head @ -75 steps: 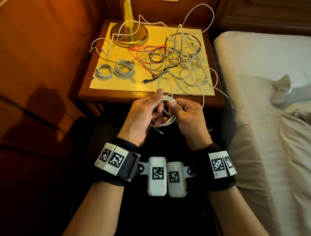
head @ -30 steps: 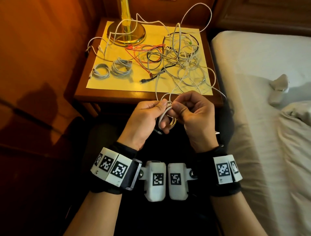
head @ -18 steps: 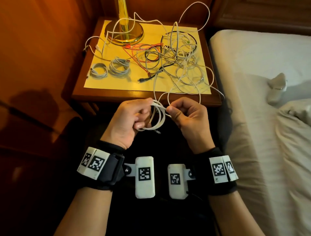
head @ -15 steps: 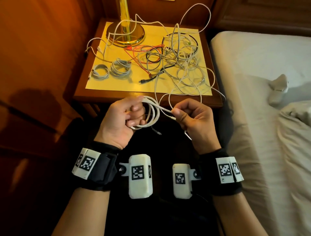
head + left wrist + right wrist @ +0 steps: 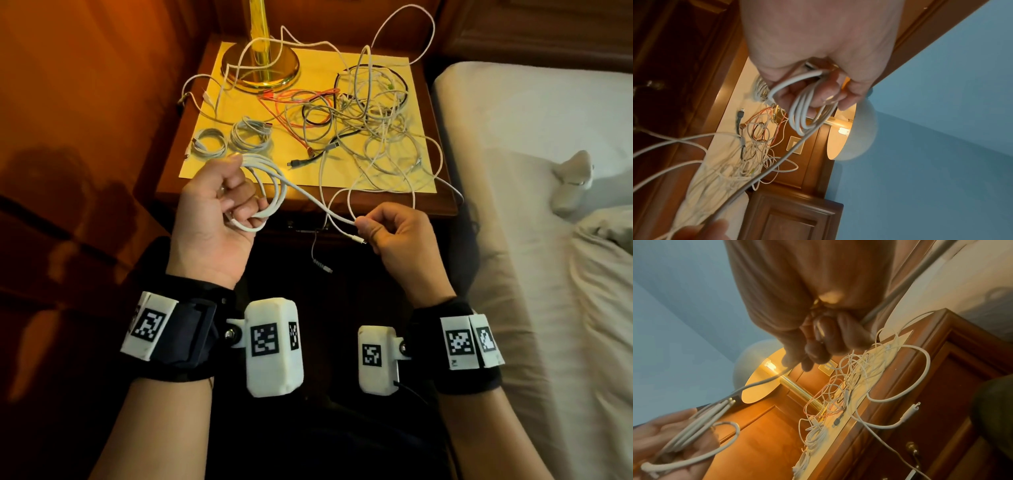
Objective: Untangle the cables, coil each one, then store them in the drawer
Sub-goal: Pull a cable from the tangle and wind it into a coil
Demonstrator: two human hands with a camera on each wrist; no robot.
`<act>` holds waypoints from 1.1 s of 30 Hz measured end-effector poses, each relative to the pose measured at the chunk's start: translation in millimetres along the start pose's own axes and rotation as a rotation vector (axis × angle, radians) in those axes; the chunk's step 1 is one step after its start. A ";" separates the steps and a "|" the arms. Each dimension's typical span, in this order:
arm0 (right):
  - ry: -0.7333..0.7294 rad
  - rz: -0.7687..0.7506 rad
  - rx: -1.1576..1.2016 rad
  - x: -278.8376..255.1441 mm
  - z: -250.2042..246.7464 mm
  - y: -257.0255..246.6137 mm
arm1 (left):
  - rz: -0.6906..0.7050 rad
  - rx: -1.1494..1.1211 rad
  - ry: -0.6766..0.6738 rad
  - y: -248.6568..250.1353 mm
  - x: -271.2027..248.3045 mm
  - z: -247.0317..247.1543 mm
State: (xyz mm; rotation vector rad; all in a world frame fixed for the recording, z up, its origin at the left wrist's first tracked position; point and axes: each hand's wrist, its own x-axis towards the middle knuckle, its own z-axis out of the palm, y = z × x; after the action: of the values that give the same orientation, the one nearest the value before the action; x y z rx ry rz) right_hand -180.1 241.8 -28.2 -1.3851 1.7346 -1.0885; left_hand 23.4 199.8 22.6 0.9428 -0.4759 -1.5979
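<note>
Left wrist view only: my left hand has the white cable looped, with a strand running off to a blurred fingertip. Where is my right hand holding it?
Observer: The right hand pinches the white charging cable near its free end; the plug pokes out just past the fingers.
Operator: How many finished coils are set down?
Observer: Two small white cable coils lie side by side on the yellow mat, left of the cable tangle.
Operator: Is the drawer open?
Observer: No. The right wrist view shows the wooden drawer front shut, brass handle untouched.
</note>
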 end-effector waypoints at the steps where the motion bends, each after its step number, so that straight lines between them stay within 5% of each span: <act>1: 0.007 0.005 0.012 0.3 -1.7 0.1 | 0.008 -0.026 0.007 2.0 1.2 -0.9; 8: 0.127 0.042 -0.059 -7.9 -0.2 -0.9 | 0.175 0.054 0.065 -4.4 2.4 -0.8; 14: -0.350 0.082 -0.105 -20.5 8.2 -25.1 | 0.270 0.314 0.121 -18.0 3.3 2.6; 19: -0.502 0.031 0.009 -19.6 4.2 -40.8 | 0.242 0.451 0.010 -35.8 1.6 1.6; 22: -0.388 0.030 0.063 -18.8 4.1 -36.9 | 0.271 0.445 0.079 -37.4 1.3 0.3; 27: 0.036 0.037 0.137 -9.6 -11.2 -12.6 | 0.253 0.330 0.249 -24.3 7.7 -15.2; 33: 0.258 0.088 -0.058 -9.6 -3.9 4.8 | 0.235 0.228 0.209 -25.4 1.6 -7.1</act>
State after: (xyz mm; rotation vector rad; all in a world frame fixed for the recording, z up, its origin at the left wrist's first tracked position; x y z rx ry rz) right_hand -183.4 252.4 -30.9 -1.2325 2.0049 -1.2203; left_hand 13.1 206.1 -1.0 1.1670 -0.6073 -1.2355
